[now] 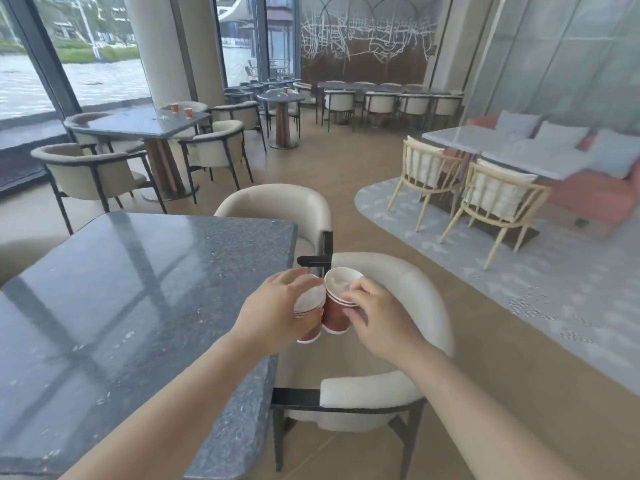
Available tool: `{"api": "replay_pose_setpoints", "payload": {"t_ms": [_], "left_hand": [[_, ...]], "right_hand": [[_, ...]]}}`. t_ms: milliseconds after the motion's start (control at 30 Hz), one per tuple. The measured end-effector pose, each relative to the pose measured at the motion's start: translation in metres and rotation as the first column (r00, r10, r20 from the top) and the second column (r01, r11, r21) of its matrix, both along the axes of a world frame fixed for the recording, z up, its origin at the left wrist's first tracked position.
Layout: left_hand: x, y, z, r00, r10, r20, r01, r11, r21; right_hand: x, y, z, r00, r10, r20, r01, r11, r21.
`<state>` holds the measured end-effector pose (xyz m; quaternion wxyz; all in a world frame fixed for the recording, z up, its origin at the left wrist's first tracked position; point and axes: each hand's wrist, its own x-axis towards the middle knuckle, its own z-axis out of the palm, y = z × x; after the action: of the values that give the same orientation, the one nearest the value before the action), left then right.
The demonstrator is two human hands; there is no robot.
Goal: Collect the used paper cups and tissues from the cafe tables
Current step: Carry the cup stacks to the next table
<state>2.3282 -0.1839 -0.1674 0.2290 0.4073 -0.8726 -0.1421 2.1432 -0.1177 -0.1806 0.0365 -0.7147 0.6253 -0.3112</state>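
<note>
My left hand (pixel 277 306) grips a stack of red paper cups (pixel 310 318) with white rims, held just off the right edge of the near grey stone table (pixel 138 289). My right hand (pixel 377 317) holds a second stack of red cups (pixel 337 306), its fingers curled over the rim. The two stacks touch side by side above a cream chair. Two more red cups (pixel 181 110) stand on a far table (pixel 138 124) at the left by the window. Another red cup (pixel 285 89) sits on a small round table (pixel 278 96) further back.
Two cream armchairs (pixel 391 299) stand along the right side of the near table, right under my hands. More armchairs surround the far tables. At the right are wooden chairs (pixel 498 202), marble tables and a pink sofa on a grey rug. Bare wood floor runs down the middle.
</note>
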Motion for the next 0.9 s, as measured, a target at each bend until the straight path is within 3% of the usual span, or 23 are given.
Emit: {"api": "replay_pose_setpoints", "payload": {"t_ms": [167,533,900], "left_hand": [[-0.092,0.02,0.0,0.985,-0.162,0.053,0.161,0.987,0.013],[-0.353,0.115,-0.013,0.885,-0.464,-0.038,0.464,0.886,-0.002],[-0.542,0.201,-0.014,0.675,-0.729,-0.112,0.737,0.673,0.066]], "right_hand": [[-0.079,0.054,-0.003,0.987,-0.16,0.007,0.16,0.987,0.017],[-0.292,0.196,-0.005,0.865,-0.501,0.013,0.5,0.864,0.061],[-0.435,0.318,-0.003,0.68,-0.733,-0.006,0.732,0.679,0.057]]}}
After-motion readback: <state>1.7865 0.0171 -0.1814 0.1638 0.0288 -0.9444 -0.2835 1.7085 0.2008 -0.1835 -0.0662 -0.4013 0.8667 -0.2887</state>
